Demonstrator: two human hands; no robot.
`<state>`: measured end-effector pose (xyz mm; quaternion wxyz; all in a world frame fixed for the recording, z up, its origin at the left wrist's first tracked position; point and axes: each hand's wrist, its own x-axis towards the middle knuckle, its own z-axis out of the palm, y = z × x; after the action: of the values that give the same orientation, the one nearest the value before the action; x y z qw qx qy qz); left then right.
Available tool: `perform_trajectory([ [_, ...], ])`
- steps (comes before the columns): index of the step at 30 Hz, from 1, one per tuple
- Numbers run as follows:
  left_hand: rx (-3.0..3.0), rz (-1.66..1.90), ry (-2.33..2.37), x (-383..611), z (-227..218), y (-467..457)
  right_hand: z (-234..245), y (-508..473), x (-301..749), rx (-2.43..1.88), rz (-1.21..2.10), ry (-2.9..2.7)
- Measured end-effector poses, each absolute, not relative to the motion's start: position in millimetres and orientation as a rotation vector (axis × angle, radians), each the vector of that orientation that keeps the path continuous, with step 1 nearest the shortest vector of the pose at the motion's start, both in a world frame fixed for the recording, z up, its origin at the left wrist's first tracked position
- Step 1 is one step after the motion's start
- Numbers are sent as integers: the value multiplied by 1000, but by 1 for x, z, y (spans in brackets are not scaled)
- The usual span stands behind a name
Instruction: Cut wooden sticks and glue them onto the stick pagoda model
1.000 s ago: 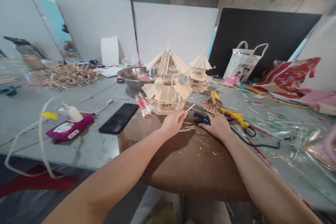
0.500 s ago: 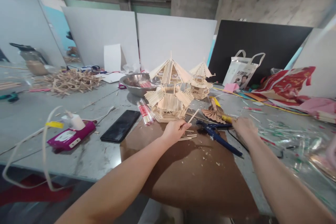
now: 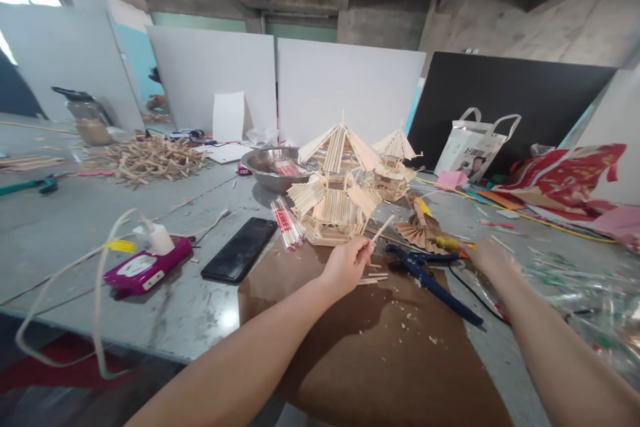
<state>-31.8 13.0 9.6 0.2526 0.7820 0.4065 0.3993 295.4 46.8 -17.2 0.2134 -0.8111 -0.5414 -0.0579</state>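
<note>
Left hand (image 3: pixel 349 265) pinching stick (image 3: pixel 383 229), lower end hidden | right hand (image 3: pixel 496 261) blurred at glue gun (image 3: pixel 447 243), grip unclear

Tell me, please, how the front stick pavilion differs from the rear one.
The front pavilion looks larger; the rear pavilion looks smaller, standing farther back. The front pavilion overlaps the rear pavilion, which is partly hidden. Both show pale sticks and a pointed roof above a lower tier.

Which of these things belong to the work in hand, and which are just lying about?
Likely in use:
thin stick in the left hand
yellow tool at the blurred right hand
blue tool
larger stick pavilion

Probably just lying about:
phone
drink bottle
white bag
</note>
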Motion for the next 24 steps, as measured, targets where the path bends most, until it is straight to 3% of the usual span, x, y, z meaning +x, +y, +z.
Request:
perform_trajectory([
  [7,1916,1148,1147,-35,13,13,7,42,284,-2408,-144,-1311],
  [16,1790,1157,1151,-36,10,17,-1,44,281,-2415,-134,-1462],
  [24,1846,1150,1167,-36,11,16,13,47,267,-2216,-237,-1464],
])
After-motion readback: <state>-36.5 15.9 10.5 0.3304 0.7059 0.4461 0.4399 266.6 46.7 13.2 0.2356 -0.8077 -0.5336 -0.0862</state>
